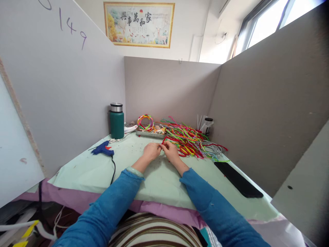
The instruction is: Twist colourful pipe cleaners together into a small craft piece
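My left hand [152, 151] and my right hand [170, 151] meet over the middle of the pale green table cover [159, 181]. Fingers of both hands are pinched together around a thin red strand [164, 140] that rises from between the fingertips. Its lower part is hidden by the fingers. Just behind and to the right of my right hand lies a heap of colourful fuzzy strands [191, 135]. A metal tray [151, 134] with small pieces and colourful rings [145, 118] stands behind my hands.
A blue glue gun [102, 149] with a black cord lies at the left, near a green bottle [117, 124]. At the right are a black flat object [238, 178] and a black-lidded jar [207, 126]. Grey partitions [169, 85] enclose the table.
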Available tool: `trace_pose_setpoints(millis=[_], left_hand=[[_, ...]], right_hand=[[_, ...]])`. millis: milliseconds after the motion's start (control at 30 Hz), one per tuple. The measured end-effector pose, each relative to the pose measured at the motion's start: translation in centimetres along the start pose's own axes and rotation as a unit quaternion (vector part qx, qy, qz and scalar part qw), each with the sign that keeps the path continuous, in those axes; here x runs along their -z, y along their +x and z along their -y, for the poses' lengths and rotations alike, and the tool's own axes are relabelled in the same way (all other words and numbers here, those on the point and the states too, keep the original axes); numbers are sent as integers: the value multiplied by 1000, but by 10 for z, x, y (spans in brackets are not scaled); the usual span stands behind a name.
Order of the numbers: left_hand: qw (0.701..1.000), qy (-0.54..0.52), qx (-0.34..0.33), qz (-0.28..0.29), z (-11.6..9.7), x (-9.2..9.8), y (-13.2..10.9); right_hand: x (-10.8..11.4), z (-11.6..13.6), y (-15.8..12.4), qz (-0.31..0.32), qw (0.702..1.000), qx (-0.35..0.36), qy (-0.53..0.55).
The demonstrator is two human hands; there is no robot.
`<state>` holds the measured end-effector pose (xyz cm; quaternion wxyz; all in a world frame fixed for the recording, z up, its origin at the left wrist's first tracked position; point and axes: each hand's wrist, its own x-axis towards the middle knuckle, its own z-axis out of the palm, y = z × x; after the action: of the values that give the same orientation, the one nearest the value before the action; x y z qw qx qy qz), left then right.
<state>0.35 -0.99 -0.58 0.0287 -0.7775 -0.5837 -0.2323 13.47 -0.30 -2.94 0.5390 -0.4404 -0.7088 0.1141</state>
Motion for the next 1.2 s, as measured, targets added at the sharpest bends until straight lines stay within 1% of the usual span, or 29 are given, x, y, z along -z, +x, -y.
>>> trace_pose_setpoints(millis=[167,600,900,1067,1200], left_hand=[[1000,27,0,0,0,-1,-1],[1000,26,-1,-6,0,-2,-1],[999,37,2,1,0,-2,-2],[1000,29,0,0,0,-2,-2],[1000,22,7,2,-1,-1,-2]], right_hand=[[0,-1,0,0,1000,7,-9],[0,0,0,2,1000,22,-22],[2,3,0,0,999,30,-30],[-1,3,-1,-6,1000,22,-14],[-2,2,0,-5,999,-6,39]])
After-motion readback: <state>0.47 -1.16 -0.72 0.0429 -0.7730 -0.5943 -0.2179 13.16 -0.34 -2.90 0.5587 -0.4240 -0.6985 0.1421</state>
